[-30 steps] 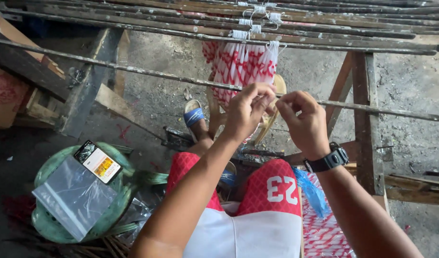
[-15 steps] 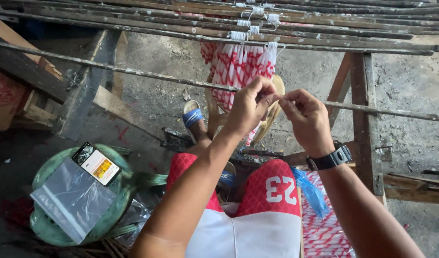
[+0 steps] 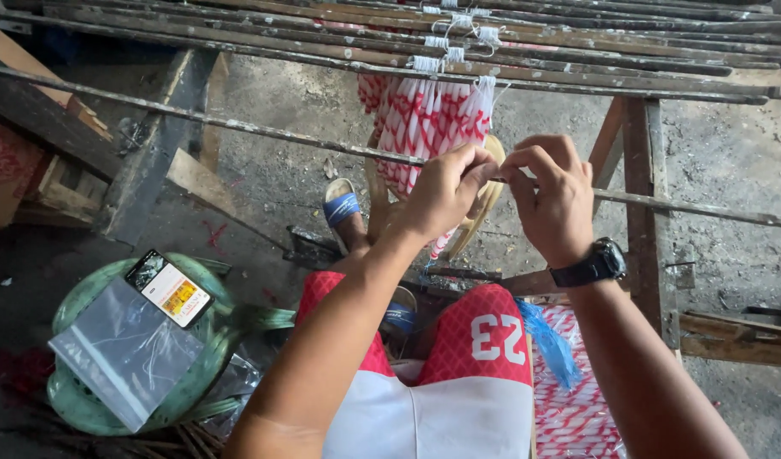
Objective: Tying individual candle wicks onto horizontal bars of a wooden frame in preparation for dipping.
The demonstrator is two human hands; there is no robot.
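- Two hands meet at near rod (image 3: 237,127): left hand (image 3: 441,191) and right hand (image 3: 556,200) pinched shut on something thin, too small to tell.
- Step: apparently tying onto rod, right of the red-white bundles (image 3: 428,127).
- Next calls for steady tension.

I pinch at a thin metal rod (image 3: 263,134) that runs slantwise across my lap, grey and flecked with white. My left hand (image 3: 441,191) and right hand (image 3: 556,200) meet fingertip to fingertip on it, just below the red-and-white bundle (image 3: 428,127) hanging from the rods beyond.
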